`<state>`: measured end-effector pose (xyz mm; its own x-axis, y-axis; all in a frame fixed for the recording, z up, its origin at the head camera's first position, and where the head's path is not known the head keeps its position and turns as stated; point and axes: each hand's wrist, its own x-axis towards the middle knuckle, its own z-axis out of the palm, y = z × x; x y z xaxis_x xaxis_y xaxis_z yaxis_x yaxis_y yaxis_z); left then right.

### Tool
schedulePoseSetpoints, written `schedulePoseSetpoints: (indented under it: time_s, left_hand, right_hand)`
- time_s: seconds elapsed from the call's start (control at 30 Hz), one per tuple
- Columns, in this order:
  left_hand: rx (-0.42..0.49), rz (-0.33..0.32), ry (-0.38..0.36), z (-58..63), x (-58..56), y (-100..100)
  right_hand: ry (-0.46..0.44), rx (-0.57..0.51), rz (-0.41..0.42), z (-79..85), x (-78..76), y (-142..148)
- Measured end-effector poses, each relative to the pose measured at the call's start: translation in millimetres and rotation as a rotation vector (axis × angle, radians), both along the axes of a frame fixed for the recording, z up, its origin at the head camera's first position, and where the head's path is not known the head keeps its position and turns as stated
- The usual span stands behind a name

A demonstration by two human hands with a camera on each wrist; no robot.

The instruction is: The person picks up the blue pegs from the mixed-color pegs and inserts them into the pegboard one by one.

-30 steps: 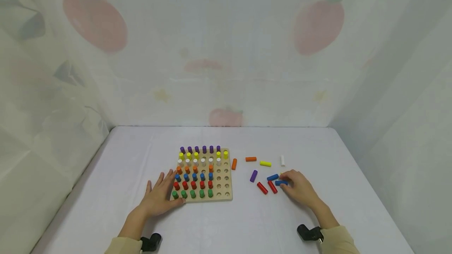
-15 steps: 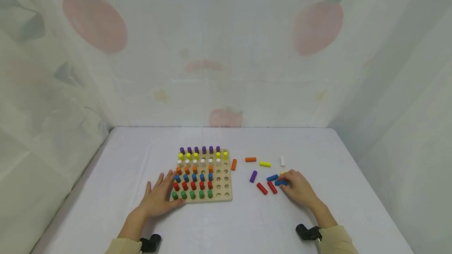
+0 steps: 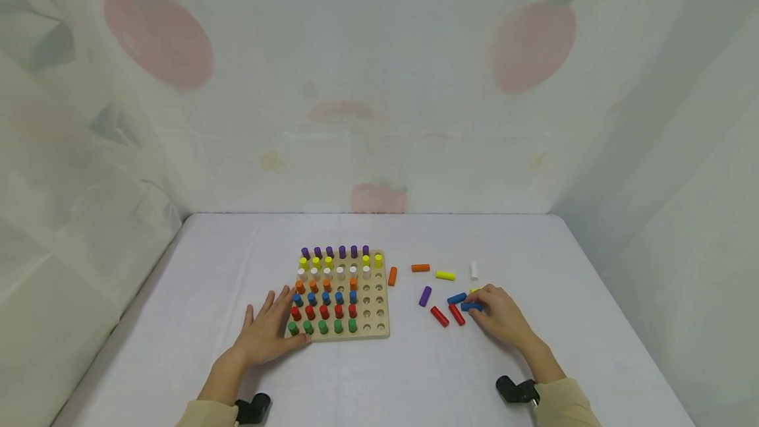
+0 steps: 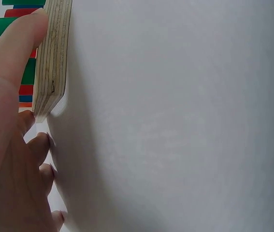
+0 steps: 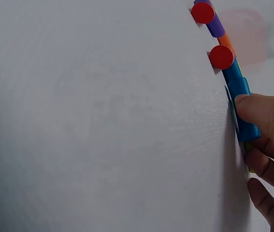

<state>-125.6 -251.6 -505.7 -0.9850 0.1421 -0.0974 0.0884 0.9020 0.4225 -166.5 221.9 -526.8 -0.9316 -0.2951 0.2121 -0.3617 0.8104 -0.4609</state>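
A wooden pegboard carries rows of upright purple, yellow, white, orange, blue, red and green pegs. My left hand rests at its left side with fingers spread. In the left wrist view, the thumb touches the board's front edge, beside the green pegs. To the right of the board, my right hand pinches a blue peg between thumb and fingers, low at the table. The right wrist view shows the thumb on this blue peg. A yellow peg is mostly hidden behind that hand.
Loose pegs lie between board and right hand: another blue peg, two red pegs, one being the nearer red peg, a purple peg, two orange, a yellow peg and a white peg. White cloth covers the table.
Hardly anything differs. Both hands keep their places, the right one with the blue peg at its fingertips; the whole view shifts very slightly.
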Motion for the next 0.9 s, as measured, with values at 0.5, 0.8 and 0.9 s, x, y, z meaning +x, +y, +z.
schedulePoseSetpoints:
  time_s: [0.5, 0.8, 0.9]
  left_hand:
    - [-0.001, -0.004, 0.007, -0.3, 0.0, -0.8]
    - [0.004, -0.003, 0.000, -0.9, -0.3, -1.0]
    - [0.009, -0.004, 0.001, 0.3, 0.3, -0.7]
  right_hand:
    - [0.054, -0.047, 0.019, 0.7, -0.7, 1.5]
    - [0.047, -0.068, -0.001, 5.2, -2.5, -2.8]
    - [0.062, -0.078, 0.001, 7.3, -3.3, -5.0]
